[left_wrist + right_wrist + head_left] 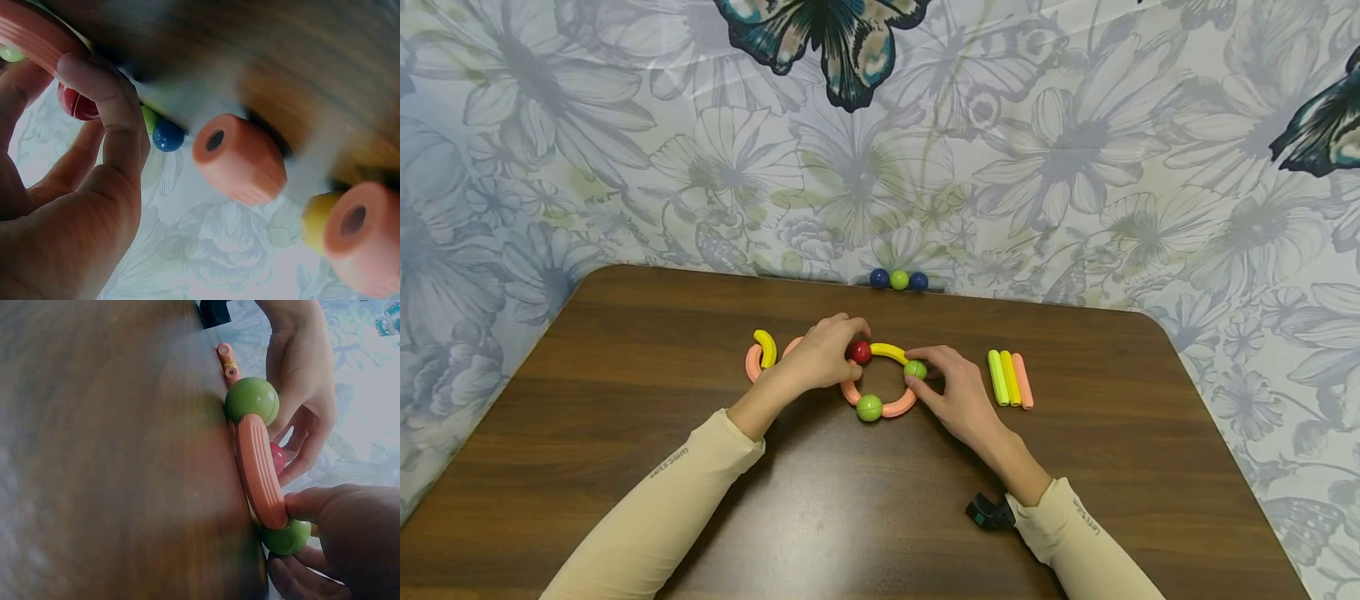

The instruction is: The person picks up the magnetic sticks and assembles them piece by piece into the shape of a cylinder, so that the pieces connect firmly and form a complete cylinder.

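On the brown surface [625, 467] I steady the ring [880, 383] at its centre: my left hand [823, 354] pinches the red ball [860, 352], my right hand [955, 396] pinches the right-side green ball [915, 369]. I judge gentle inward pressure seats them.

Three straight sticks [1010, 379], green, yellow and pink, lie together on the brown worktop [625, 433]. Three small balls [898, 280] rest in a row at its far edge, against a flowered cloth [1075, 150].

brown wooden table [625, 433] | ring of curved pieces and balls [880, 379]; three sticks [1011, 378]; three balls [898, 280]
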Tool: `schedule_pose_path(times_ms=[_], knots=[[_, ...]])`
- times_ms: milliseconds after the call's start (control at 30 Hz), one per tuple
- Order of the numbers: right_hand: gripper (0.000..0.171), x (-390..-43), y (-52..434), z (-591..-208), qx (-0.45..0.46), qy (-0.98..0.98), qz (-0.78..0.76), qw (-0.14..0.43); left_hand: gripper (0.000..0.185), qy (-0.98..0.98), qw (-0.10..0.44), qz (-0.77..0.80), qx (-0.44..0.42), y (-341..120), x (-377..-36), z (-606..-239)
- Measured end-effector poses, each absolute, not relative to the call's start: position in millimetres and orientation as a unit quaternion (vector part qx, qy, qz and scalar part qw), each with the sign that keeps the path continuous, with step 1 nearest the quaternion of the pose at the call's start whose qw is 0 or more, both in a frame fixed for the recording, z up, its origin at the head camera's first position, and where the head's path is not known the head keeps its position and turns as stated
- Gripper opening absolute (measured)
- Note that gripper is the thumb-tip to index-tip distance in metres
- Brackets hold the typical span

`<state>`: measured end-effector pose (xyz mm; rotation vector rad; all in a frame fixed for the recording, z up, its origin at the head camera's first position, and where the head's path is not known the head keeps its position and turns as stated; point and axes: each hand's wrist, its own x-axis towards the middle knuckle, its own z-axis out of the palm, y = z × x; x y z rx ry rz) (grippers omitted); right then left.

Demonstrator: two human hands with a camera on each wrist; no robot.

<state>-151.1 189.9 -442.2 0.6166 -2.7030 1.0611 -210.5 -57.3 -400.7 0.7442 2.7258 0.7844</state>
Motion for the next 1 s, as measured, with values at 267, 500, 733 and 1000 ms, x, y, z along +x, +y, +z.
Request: schedule_pose_path(times_ms=[267,500,733,1000], knots=[[0.032,-151.1,195.4,-436.8,0.197,-0.911,0.352,0.08,0.032,0.925,0.097,0.261,0.259,-56.2,-211.4,-401.4],[0.032,-147.5,232.2,-429.1,0.165,-0.914,0.344,0.136,0.03,0.931,0.086,0.251,0.252,-55.9,-212.6,-403.2],[0.025,-139.6,286.5,-424.6,0.092,-0.927,0.31,0.189,0.03,0.933,0.093,0.247,0.246,-55.3,-213.2,-403.8],[0.027,-134.5,315.2,-419.0,-0.006,-0.962,0.258,0.087,0.031,0.932,0.093,0.246,0.25,-56.8,-212.3,-402.8]])
